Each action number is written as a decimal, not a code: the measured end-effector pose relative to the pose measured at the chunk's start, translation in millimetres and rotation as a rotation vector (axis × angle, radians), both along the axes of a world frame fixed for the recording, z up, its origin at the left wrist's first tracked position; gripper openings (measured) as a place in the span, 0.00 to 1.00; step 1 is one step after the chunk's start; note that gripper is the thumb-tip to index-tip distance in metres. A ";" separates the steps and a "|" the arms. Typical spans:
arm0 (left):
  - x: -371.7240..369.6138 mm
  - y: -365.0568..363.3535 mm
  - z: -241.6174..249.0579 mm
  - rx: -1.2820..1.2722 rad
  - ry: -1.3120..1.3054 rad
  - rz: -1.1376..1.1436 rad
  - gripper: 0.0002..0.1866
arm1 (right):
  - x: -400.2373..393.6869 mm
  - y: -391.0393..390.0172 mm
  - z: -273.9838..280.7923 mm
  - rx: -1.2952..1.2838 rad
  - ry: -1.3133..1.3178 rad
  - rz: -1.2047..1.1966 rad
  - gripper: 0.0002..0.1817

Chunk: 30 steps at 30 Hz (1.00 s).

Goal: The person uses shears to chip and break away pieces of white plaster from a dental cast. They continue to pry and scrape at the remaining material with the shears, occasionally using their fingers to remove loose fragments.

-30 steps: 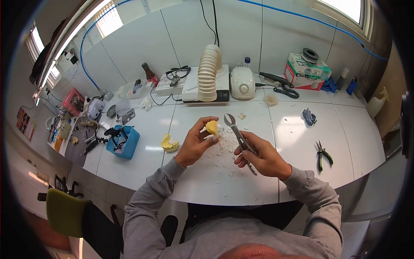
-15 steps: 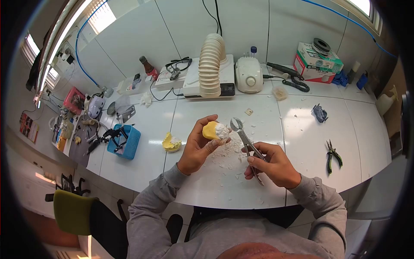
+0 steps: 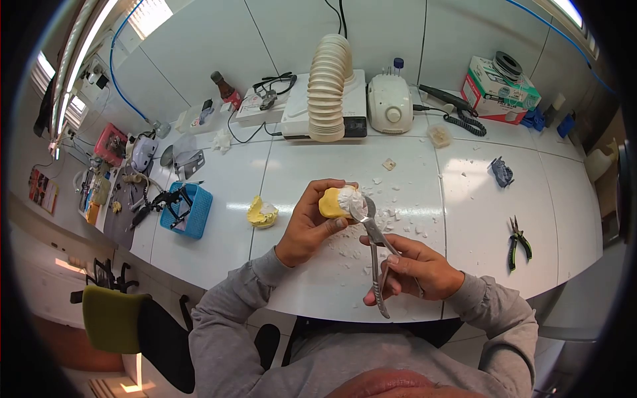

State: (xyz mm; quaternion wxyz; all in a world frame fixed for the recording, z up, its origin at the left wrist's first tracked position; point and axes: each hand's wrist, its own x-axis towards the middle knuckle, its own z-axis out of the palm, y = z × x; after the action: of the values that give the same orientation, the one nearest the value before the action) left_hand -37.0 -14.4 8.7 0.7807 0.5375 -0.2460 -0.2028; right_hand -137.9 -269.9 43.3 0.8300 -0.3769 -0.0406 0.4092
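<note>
My left hand (image 3: 306, 229) grips a dental plaster cast (image 3: 334, 202), yellow at the base and rough white on top, holding it up over the bench. In my right hand (image 3: 424, 266) are metal plaster nippers (image 3: 373, 231), their handles spread apart. The nippers' rounded jaws meet the white plaster at the cast's right side. Below both hands, white plaster chips and crumbs (image 3: 352, 251) lie scattered on the bench. Another yellow and white cast piece (image 3: 262, 212) rests left of my left hand.
Green-handled pliers (image 3: 518, 244) and a crumpled blue-grey lump (image 3: 501, 172) lie to the right. A blue basket (image 3: 196, 222) holding tools stands left. Behind are a ribbed suction hose (image 3: 327, 89) and a white control unit (image 3: 390, 105). A green chair (image 3: 114, 322) stands below left.
The nippers' jaws have moved left and down onto the white plaster, and their handles have spread wider. The cast has shifted slightly right in my left hand's grip.
</note>
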 end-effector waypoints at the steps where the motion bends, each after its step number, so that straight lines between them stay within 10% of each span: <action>1: 0.6 0.6 -1.2 0.001 -0.010 -0.006 0.31 | 0.0 -0.4 -0.8 -0.018 0.002 0.012 0.34; 15: 4.3 9.4 -1.0 -0.294 0.354 -0.112 0.41 | 3.6 0.3 -15.4 0.100 0.043 0.034 0.35; 30: 0.5 -1.5 -10.4 0.222 -0.340 0.089 0.48 | -0.6 3.3 -19.4 0.293 0.196 0.250 0.37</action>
State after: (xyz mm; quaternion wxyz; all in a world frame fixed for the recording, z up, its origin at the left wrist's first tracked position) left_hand -36.4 -15.8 -1.7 0.6722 0.6569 -0.3264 -0.1002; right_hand -138.4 -266.6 23.8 0.8188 -0.2027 -0.0650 0.5332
